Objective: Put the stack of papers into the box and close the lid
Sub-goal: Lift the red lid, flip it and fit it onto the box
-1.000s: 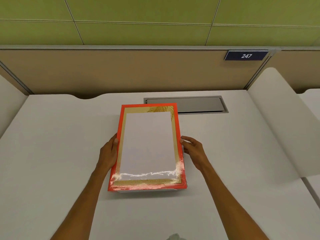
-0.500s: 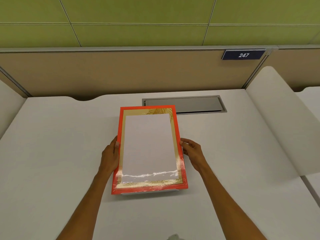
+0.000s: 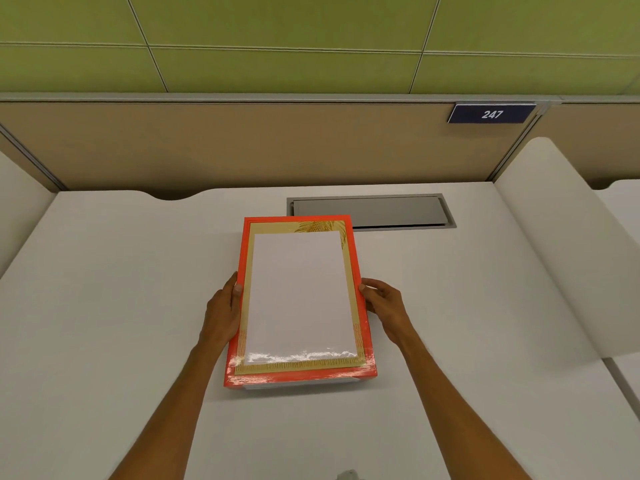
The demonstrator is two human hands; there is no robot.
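A flat box lies in the middle of the white desk point(image 3: 104, 306). Its glossy lid point(image 3: 298, 296) has an orange rim, a beige border with a gold leaf print and a white centre panel. A thin strip of the white box base point(image 3: 298, 385) shows under the lid's near edge. My left hand point(image 3: 221, 313) grips the lid's left edge, thumb on the rim. My right hand point(image 3: 386, 306) grips the right edge the same way. The lid covers the box, so the papers are hidden.
A grey metal cable hatch point(image 3: 370, 211) is set into the desk just behind the box on the right. A tan partition with a blue plate reading 247 point(image 3: 491, 114) closes the back. White curved dividers point(image 3: 561, 254) flank the desk.
The lid has shifted slightly to the right and settled squarer over the base. Both hands stay on its side edges.
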